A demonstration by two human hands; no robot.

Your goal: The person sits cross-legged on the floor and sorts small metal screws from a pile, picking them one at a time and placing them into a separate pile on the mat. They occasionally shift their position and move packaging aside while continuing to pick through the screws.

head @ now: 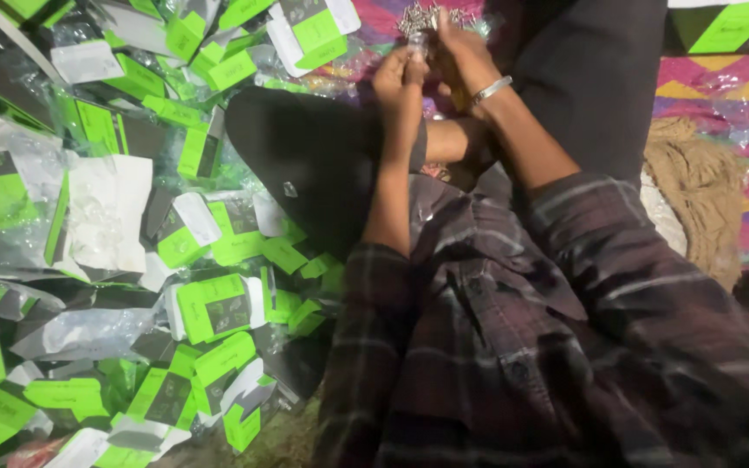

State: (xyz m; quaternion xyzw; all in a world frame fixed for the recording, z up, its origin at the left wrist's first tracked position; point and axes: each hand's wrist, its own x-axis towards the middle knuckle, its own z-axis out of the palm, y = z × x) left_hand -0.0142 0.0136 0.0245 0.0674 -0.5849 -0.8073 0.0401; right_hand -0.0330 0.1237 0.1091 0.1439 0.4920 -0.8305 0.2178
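My left hand (399, 80) and my right hand (459, 54) meet at the top middle of the head view. Together they hold a small clear packet (418, 43) between the fingertips. Just beyond it lies a pile of small silvery metal pieces (426, 16). A metal bangle (491, 88) circles my right wrist. My arms reach out over my bent legs in dark trousers (322, 147), and I wear a dark plaid shirt.
A big heap of green, white and black packaged cards in clear bags (114, 243) covers the floor on the left. A bright patterned mat (721, 95) and a tan knitted cloth (695, 191) lie on the right.
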